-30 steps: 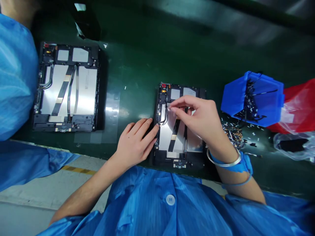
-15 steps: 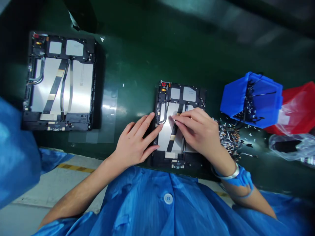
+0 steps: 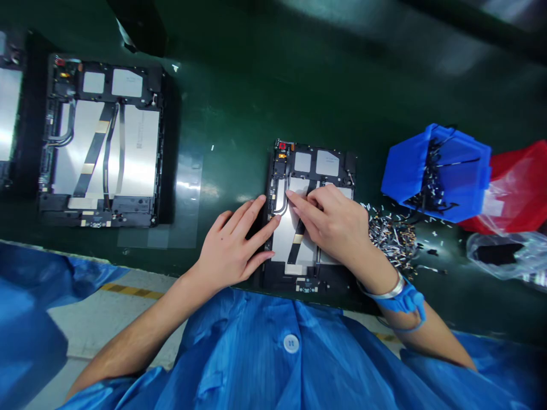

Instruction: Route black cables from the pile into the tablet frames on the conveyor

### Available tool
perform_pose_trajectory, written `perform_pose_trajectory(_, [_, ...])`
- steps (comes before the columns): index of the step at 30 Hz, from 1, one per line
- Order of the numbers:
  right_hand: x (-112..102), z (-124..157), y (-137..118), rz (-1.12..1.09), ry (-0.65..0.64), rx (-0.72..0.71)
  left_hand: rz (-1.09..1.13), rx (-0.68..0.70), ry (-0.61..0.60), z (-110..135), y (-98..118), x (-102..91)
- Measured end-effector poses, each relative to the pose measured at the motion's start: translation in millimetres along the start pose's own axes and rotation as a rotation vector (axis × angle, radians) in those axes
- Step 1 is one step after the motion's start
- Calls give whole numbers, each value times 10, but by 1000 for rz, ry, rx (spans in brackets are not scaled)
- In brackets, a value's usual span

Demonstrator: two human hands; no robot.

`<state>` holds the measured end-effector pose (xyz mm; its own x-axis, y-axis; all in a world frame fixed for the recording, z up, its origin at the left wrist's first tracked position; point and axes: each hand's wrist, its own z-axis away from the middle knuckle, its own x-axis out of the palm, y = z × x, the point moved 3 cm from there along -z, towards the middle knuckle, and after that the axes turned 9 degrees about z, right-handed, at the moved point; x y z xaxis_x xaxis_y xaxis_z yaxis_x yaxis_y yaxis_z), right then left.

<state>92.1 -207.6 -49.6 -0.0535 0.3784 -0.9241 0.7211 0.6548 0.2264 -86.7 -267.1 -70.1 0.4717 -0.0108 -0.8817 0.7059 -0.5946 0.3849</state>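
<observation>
In front of me lies an opened tablet (image 3: 280, 242), its silver battery, black frame and flat cables exposed. My left hand (image 3: 228, 247) rests at its left edge with fingers spread, index and middle fingertips touching the frame. My right hand (image 3: 335, 225) is over the battery. Its index finger points out to the thin bent black cable (image 3: 285, 200) on the left side and seems to press there; the thumb is slightly apart from it, the other fingers curled. Nothing shows between the fingertips. Below the hand runs a wide black ribbon cable (image 3: 294, 250), partly covered.
Another opened tablet (image 3: 141, 154) lies at left, and part of a third (image 3: 8, 114) shows at the edge. To the right are a heap of small parts (image 3: 393, 239), a blue bin (image 3: 404, 171), a red bag (image 3: 523, 188) and clear plastic (image 3: 491, 256). A blue sleeve (image 3: 29, 319) shows at lower left.
My right hand has moved left, from the ribbon cable to the bent cable, and its pinch has loosened. My left hand stays put. The blue sleeve at left has drawn back, uncovering a third tablet.
</observation>
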Motion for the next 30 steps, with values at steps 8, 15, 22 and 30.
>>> perform_pose_trajectory(8, [-32,-34,136,-103,-60,166,29,-17,-5,10,-23,5])
perform_pose_trajectory(15, [-512,732,130,-108,-87,440,249,-268,138,193,49,-78])
perform_pose_trajectory(22, [-428,933,-110,-231,-148,528,455,-448,166,319,340,15])
perform_pose_trajectory(30, [-579,888,-57,-709,179,658,860,-584,317,109,-51,-193])
